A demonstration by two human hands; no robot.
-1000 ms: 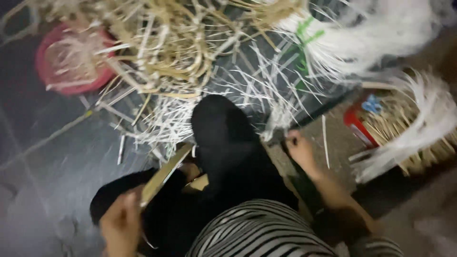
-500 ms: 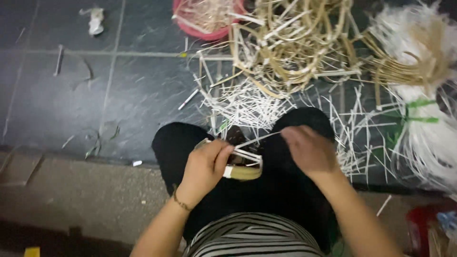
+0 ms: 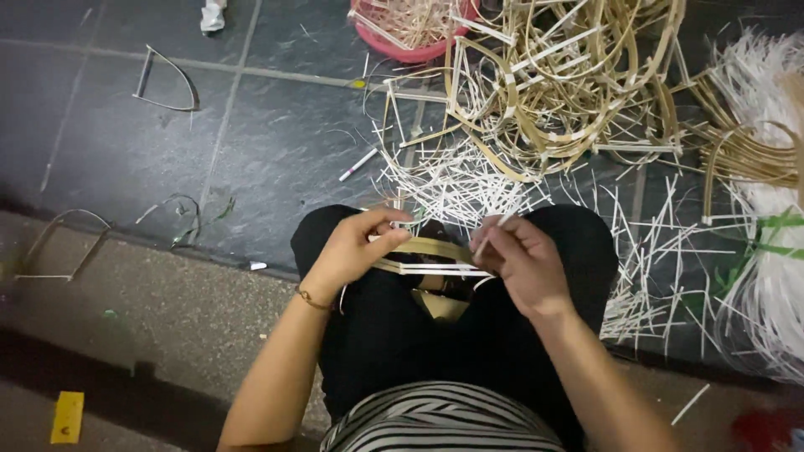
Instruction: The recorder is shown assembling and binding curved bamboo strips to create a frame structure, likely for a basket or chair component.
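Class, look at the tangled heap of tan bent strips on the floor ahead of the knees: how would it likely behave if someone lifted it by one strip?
The tangled heap would probably come up in a clump, since its strips interlock. It looks light for its bulk: mostly air between thin strips. The curved strips hold their bends, so likely springy rather than floppy.

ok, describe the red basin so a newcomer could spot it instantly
Start at the big tangled heap of bent tan strips on the dark tiled floor, beyond the person's knees. At the heap's upper left edge, cut off by the top of the frame, sits the red basin. It is the only round red container there, holding pale strips.
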